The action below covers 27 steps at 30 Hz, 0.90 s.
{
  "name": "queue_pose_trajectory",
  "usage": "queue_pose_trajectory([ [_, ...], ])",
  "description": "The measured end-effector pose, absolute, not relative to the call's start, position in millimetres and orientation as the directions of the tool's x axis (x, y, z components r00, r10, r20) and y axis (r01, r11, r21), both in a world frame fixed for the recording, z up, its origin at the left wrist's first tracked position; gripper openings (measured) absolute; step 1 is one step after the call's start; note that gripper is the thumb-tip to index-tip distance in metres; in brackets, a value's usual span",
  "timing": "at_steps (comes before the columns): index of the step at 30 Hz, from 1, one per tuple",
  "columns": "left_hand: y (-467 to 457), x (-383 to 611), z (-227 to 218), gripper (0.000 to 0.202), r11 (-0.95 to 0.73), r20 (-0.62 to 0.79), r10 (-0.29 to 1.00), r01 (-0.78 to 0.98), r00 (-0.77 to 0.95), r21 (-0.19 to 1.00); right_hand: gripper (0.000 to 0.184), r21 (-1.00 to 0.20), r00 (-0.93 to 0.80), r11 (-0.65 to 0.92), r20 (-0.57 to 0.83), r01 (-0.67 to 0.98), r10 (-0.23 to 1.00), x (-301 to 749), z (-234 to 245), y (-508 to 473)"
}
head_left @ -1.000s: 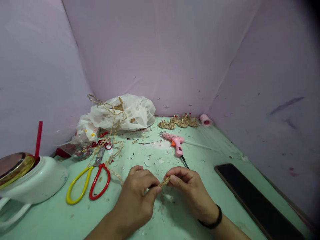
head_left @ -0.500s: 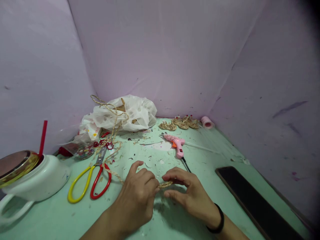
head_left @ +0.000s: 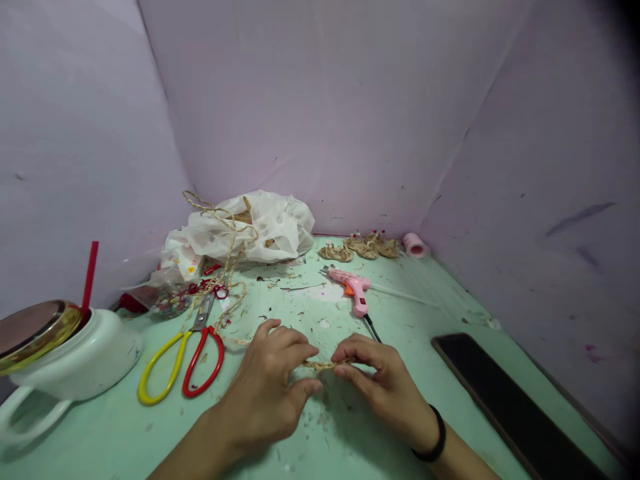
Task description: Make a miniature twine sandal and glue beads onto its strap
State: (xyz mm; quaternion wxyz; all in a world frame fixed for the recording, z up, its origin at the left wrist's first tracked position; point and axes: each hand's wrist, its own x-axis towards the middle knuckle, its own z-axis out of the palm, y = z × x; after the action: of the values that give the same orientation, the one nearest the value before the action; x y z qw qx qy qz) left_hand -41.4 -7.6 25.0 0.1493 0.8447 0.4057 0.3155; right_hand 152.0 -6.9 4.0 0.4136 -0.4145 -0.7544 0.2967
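Observation:
A straw-coloured braided cord (head_left: 320,365) runs between my hands above the table. My right hand (head_left: 383,380), with a black band at the wrist, pinches the cord's end between thumb and fingertips. Around the cord, my left hand (head_left: 273,383) has its thumb and index finger apart; its other fingers partly hide the cord. Left of that hand the cord emerges again and trails past the scissors (head_left: 200,323), with one yellow and one red handle, up to the white plastic bag (head_left: 280,223). A pink glue gun (head_left: 354,287) lies beyond my hands.
Several braided coiled pieces (head_left: 363,247) lie along the back wall, beside a pink roll (head_left: 415,245). A dark phone (head_left: 510,400) is at the right. On the left are a white handled pot (head_left: 95,357) and a clear bag of beads (head_left: 170,300). Scraps litter the green tabletop (head_left: 295,307).
My left thumb and index finger have parted from the cord and shifted slightly left. My right fingers have closed on the cord's end.

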Motion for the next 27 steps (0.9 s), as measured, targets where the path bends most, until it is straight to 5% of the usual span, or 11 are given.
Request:
queue_pose_trajectory([
  [5, -10.2, -36.1, 22.2, 0.008, -0.627, 0.433, 0.779, 0.586, 0.453, 0.514, 0.009, -0.742, -0.345, 0.535, 0.418, 0.404, 0.84, 148.6, 3.9, -11.3],
  [14, -6.1, -41.6, 25.9, 0.014, -0.69, 0.48, 0.724, 0.516, 0.496, 0.507, 0.006, -0.816, -0.302, 0.488, 0.403, 0.308, 0.864, 149.1, 0.2, -11.2],
  [18, -0.8, -48.4, 26.7, 0.014, -0.672, 0.463, 0.741, 0.549, 0.487, 0.498, 0.04, -0.816, -0.29, 0.498, 0.42, 0.294, 0.86, 155.5, 0.6, -8.6],
  [27, -0.7, -48.3, 27.9, 0.016, -0.689, 0.427, 0.724, 0.586, 0.542, 0.427, 0.02, -0.662, -0.318, 0.599, 0.508, 0.451, 0.801, 163.8, 9.1, -4.9],
])
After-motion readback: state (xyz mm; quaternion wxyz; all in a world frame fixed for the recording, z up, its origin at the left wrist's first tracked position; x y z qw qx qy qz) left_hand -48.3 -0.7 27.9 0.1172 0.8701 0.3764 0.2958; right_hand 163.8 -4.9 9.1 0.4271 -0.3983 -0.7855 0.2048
